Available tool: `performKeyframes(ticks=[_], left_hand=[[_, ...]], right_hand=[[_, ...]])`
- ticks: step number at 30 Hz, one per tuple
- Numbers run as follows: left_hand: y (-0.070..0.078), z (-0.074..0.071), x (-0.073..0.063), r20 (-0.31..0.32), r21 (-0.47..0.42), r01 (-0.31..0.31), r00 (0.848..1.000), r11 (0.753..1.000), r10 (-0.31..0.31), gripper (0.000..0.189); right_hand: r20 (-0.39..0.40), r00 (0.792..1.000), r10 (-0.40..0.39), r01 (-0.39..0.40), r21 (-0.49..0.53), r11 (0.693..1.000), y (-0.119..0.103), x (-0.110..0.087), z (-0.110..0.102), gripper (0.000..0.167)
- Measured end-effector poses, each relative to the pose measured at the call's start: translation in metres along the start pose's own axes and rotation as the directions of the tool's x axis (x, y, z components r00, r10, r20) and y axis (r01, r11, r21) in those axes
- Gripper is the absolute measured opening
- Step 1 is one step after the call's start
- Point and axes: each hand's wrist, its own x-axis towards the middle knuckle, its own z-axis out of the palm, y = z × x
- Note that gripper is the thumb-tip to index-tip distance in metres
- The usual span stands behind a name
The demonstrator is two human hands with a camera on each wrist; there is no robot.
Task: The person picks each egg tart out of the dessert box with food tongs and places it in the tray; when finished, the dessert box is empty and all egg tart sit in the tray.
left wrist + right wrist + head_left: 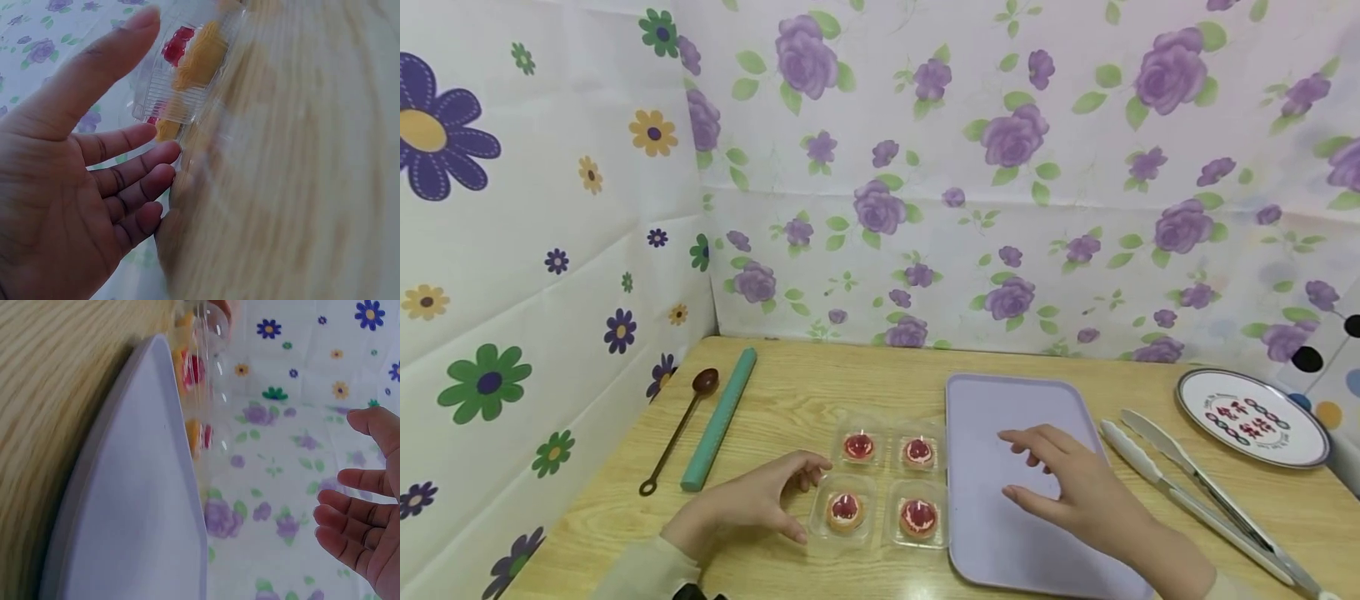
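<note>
Several small red-topped tarts sit in clear plastic boxes in the middle of the table, among them a front left tart and a front right tart. Just left of the front left box is my left hand, thumb and fingers spread apart and holding nothing. The left wrist view shows a tart in its box beyond the fingertips. My right hand hovers over the lilac tray, its fingers loosely bent around nothing.
A green rolling pin and a brown long-handled spoon lie at the left. Right of the tray are metal tongs with white tips. A round plate with red lettering stands at the far right. Patterned cloth hangs behind and on the left.
</note>
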Motion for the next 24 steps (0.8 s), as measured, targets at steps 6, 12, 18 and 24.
performKeyframes(ticks=[6, 12, 18, 24], left_hand=[[-0.001, 0.004, 0.001, -0.026, 0.050, -0.010, 1.000, 0.999, 0.011, 0.083], [-0.002, 0.006, 0.004, -0.055, 0.115, -0.005, 0.998, 0.993, 0.012, 0.080], [-0.002, 0.007, 0.005, -0.060, 0.138, -0.016, 0.998, 0.990, 0.025, 0.078], [-0.003, 0.008, 0.002, -0.066, 0.150, -0.003, 0.998, 0.989, 0.013, 0.077]], right_hand=[[0.060, 0.997, -0.045, 0.045, 0.017, 0.999, -0.016, 0.014, 0.018, 0.049], [0.108, 0.990, -0.090, 0.086, 0.037, 0.996, -0.029, 0.029, 0.034, 0.051], [0.147, 0.979, -0.144, 0.139, 0.048, 0.989, -0.041, 0.041, 0.046, 0.049], [0.256, 0.959, -0.124, 0.110, 0.067, 0.992, -0.052, 0.053, 0.056, 0.050]])
